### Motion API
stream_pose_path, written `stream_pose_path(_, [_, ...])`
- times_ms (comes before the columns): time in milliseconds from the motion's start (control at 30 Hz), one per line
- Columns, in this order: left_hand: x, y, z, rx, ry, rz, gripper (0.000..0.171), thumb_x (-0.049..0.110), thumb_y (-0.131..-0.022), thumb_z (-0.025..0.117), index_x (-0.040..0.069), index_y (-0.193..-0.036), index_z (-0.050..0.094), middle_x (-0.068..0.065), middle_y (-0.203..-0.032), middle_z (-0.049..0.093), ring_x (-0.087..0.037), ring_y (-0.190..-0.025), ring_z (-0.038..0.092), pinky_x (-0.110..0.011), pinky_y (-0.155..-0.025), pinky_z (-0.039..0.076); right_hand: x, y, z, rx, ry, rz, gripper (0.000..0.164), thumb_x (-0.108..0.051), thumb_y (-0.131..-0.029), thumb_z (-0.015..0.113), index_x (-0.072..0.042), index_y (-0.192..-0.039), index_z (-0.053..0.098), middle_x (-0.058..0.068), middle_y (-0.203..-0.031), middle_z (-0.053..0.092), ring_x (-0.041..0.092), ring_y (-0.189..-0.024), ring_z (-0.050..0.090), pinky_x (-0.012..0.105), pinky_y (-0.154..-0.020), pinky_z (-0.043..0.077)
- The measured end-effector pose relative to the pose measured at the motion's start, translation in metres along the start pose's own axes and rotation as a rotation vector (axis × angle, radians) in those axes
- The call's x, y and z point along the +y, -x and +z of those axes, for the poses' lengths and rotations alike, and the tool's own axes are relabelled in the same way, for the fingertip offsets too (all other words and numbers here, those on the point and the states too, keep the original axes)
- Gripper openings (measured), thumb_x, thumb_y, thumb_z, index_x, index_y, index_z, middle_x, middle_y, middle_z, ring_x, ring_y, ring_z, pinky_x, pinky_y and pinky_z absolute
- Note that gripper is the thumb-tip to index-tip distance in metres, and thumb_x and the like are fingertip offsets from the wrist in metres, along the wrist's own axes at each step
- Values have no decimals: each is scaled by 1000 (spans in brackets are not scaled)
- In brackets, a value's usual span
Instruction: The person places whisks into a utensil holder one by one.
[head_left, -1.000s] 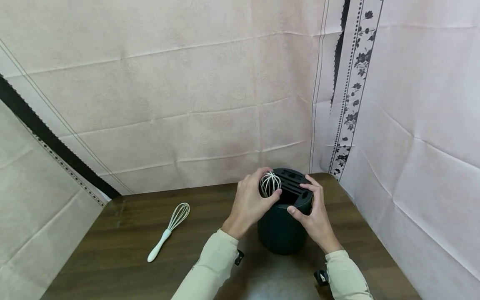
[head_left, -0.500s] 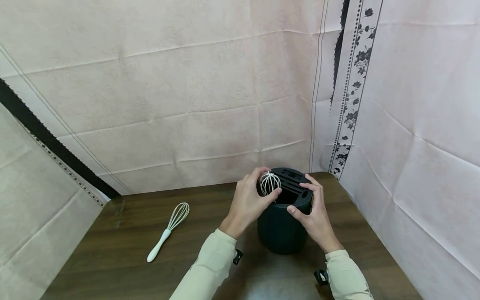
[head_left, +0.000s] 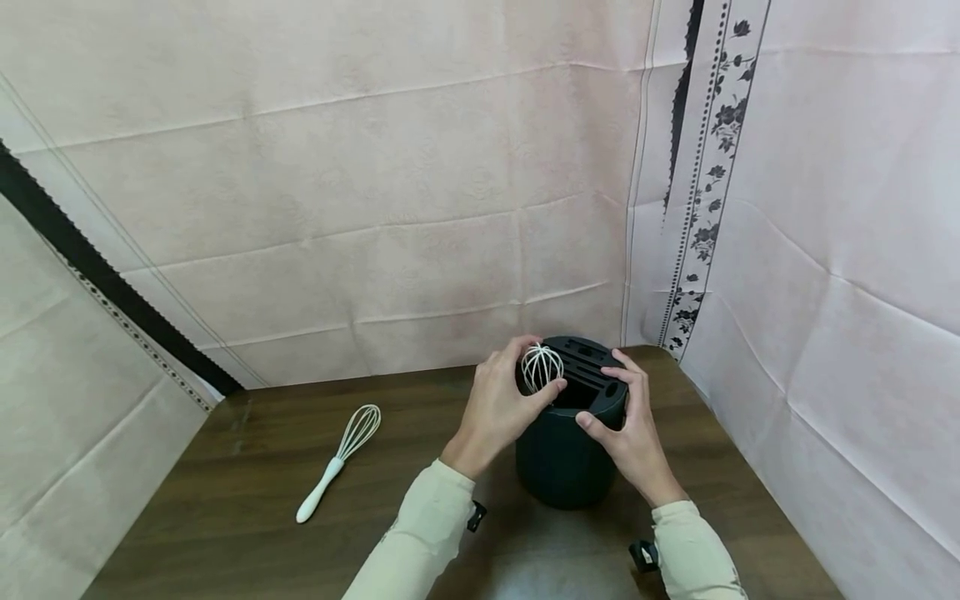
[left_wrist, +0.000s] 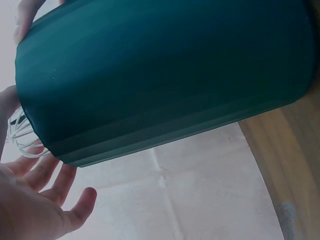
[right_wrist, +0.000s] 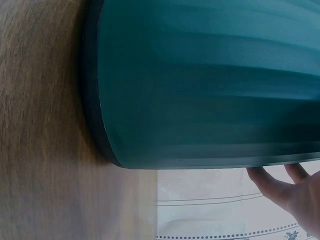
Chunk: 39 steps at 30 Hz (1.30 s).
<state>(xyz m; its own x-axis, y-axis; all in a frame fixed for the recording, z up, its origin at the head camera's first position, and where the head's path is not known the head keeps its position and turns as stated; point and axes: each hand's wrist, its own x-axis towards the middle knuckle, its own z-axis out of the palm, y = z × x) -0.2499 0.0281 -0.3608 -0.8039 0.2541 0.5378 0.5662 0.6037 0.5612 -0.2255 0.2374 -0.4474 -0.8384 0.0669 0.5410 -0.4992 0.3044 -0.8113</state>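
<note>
A person's left hand (head_left: 495,404) curls round the white wire head of a whisk (head_left: 542,367), thumb on the near side and fingers on the far side, so it appears to pinch the wires; the left wrist view shows the little finger standing free. That whisk is at the left part of the top of a dark green container (head_left: 564,467), wires up. Its handle is hidden, so which opening it sits in cannot be told. The right hand (head_left: 628,429) clasps the container's right rim, thumb toward the front and fingers spread over the side. The container stands upright on the wooden surface (head_left: 247,475). A second whisk (head_left: 321,492) lies well apart on the left, touched by neither hand.

The likeliest trouble is a snag: if the whisk is drawn or pushed at a slant, its unseen handle could catch on the edge of an opening. The thin wires would probably flex under a hard squeeze, letting the head slip from the fingertips or bend out of shape. Should the right hand's clasp loosen while the left pulls sideways, the tall container might tip or slide, and it stands near the far edge of the surface.
</note>
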Motion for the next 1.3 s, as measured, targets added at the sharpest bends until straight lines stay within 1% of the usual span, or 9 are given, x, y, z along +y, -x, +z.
stream_pose_path(100, [1, 1, -2, -33, 0, -10, 69, 46, -90, 83, 16, -146, 57, -1, -123, 72, -23, -113, 64, -47, -104, 49, 0, 0, 0, 2, 6, 8, 70, -17, -90, 79, -14, -149, 42, -1, -173, 20, 25, -156, 21, 26, -121, 26])
stream_pose_path(167, [1, 2, -5, -47, 8, -19, 73, 50, -90, 82, 15, -149, 55, -2, -128, 71, -23, -118, 63, -48, -107, 47, 0, 1, 0, 2, 5, 3, 70, -17, -90, 79, -14, -149, 42, 2, -173, 20, 26, -156, 21, 41, -124, 25])
stream_pose_path(267, [0, 5, -10, -55, 35, -31, 77, 53, -89, 81, 15, -151, 55, -1, -131, 70, -23, -122, 61, -49, -109, 46, 0, 0, 0, 1, 0, -12, 70, -17, -89, 79, -13, -148, 42, 4, -173, 20, 28, -157, 20, 61, -122, 23])
stream_pose_path(333, [-1, 7, -15, -54, 47, -39, 77, 55, -90, 80, 16, -151, 55, -2, -134, 68, -23, -124, 59, -49, -109, 47, 0, 0, 0, 3, -3, -19, 70, -18, -89, 79, -13, -148, 42, 2, -172, 20, 28, -157, 20, 66, -120, 22])
stream_pose_path(433, [-3, 10, -22, -49, 44, -56, 75, 59, -91, 77, 18, -151, 56, -2, -137, 66, -22, -128, 57, -50, -110, 47, 1, 0, -1, 5, -3, -20, 70, -18, -89, 79, -13, -148, 42, -3, -172, 20, 27, -156, 20, 67, -120, 22])
stream_pose_path(600, [-9, 19, -37, -37, 31, -87, 73, 64, -94, 71, 20, -150, 57, 0, -141, 63, -21, -133, 55, -50, -113, 45, 1, 0, 1, 4, -10, -25, 71, -18, -88, 80, -13, -148, 43, 1, -172, 20, 26, -156, 21, 66, -120, 23])
stream_pose_path(800, [-27, 32, -55, -15, 32, -117, 65, 62, -98, 67, 23, -149, 58, -1, -144, 62, -21, -134, 55, -50, -113, 45, 0, 2, 1, 13, 9, -18, 70, -19, -88, 80, -14, -147, 43, -2, -172, 21, 27, -156, 20, 71, -119, 19])
stream_pose_path(1033, [-59, 50, -79, -7, -31, -202, 63, 58, -99, 68, 19, -148, 59, -1, -143, 63, -24, -135, 56, -53, -112, 45, -2, 3, 5, 10, 17, -10, 71, -20, -89, 80, -15, -149, 42, 1, -172, 20, 30, -156, 20, 76, -118, 17])
stream_pose_path(1300, [-110, 76, -105, -38, -138, -297, 63, 56, -97, 71, 16, -146, 60, -7, -142, 64, -31, -134, 57, -55, -110, 45, 0, 2, 3, 22, 14, -19, 70, -17, -88, 79, -14, -148, 43, -6, -171, 22, 27, -156, 20, 73, -120, 15])
